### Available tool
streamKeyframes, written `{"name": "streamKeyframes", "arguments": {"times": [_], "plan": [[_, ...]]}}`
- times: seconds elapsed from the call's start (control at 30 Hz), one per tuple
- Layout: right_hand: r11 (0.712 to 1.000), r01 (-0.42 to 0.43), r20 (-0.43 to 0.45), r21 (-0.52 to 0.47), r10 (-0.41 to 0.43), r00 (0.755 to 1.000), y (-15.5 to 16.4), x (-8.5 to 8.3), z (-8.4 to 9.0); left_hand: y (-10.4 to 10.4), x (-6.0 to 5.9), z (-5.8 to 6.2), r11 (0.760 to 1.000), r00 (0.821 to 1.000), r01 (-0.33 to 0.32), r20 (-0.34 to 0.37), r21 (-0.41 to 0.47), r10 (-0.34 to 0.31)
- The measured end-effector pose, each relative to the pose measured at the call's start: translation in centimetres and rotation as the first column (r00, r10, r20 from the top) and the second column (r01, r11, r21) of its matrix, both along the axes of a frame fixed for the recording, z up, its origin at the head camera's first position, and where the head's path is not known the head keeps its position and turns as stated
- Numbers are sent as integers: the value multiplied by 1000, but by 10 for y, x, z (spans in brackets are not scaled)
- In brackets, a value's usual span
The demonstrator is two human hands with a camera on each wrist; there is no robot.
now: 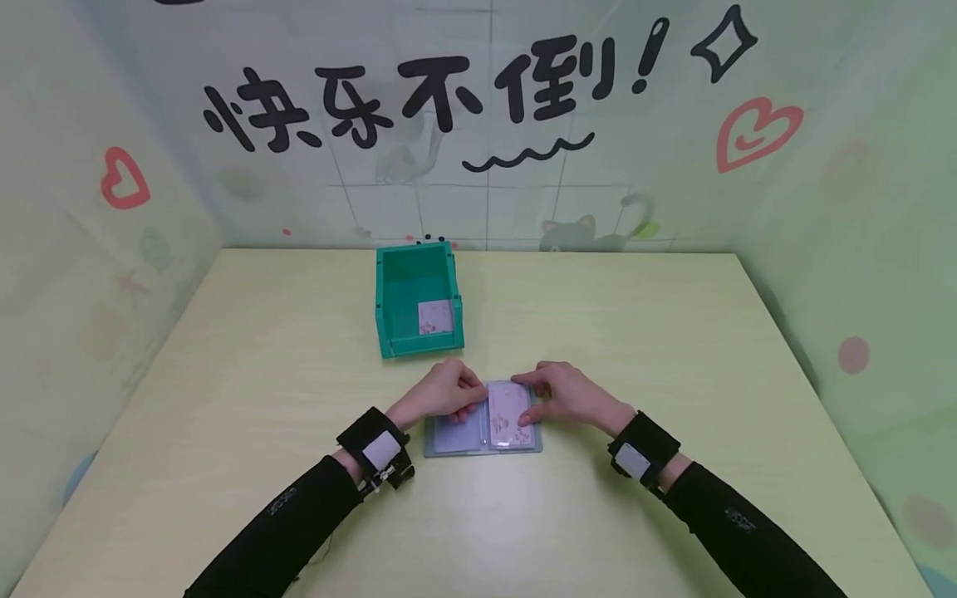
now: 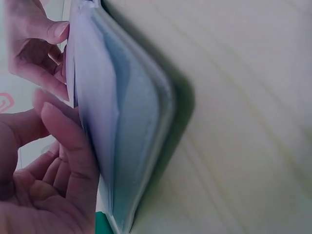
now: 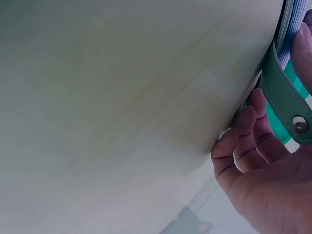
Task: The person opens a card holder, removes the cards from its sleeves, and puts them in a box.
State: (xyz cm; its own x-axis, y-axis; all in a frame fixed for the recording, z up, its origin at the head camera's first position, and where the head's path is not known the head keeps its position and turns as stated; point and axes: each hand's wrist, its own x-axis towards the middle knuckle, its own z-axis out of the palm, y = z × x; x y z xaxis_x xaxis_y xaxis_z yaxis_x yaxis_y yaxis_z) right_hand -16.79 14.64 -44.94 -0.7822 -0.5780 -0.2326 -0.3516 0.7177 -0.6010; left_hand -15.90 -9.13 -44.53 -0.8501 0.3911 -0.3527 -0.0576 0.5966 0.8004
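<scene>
A card album (image 1: 483, 453) with clear sleeves lies spread flat on the table. A pink patterned card (image 1: 508, 415) is on its right page; a pale lilac panel (image 1: 458, 436) shows on the left. Over the left page is my left hand (image 1: 447, 389), fingers bent, thumb and index tips at the card's upper left edge. Whether they pinch it is hidden. My right hand (image 1: 561, 394) holds the album's right side, thumb on the card and index at the top. In the right wrist view its fingers (image 3: 243, 117) curl beside the green strap (image 3: 287, 97) with a metal snap.
Beyond the album stands a green plastic bin (image 1: 419, 278) with a pink card (image 1: 435, 316) inside. A pale wooden table (image 1: 299, 349) spreads around it, enclosed by printed cloth walls (image 1: 478, 199) at the back and sides.
</scene>
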Motion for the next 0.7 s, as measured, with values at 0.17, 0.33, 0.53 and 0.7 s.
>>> {"name": "streamKeyframes", "arguments": {"times": [0.17,0.33,0.53,0.7], "plan": [[1000,3,-16,19,-3,1000,-1,1,0,-1,1,0,999,998,-12,65,53,9],[1000,13,-15,27,-13,1000,-2,1,-1,-2,1,-1,996,993,-26,115,81,17],[1000,15,-16,27,-14,1000,-2,0,-2,-1,1,-4,997,990,-22,140,77,11],[1000,2,-21,25,-2,1000,-2,0,-2,0,0,-5,998,989,-18,146,68,7]]}}
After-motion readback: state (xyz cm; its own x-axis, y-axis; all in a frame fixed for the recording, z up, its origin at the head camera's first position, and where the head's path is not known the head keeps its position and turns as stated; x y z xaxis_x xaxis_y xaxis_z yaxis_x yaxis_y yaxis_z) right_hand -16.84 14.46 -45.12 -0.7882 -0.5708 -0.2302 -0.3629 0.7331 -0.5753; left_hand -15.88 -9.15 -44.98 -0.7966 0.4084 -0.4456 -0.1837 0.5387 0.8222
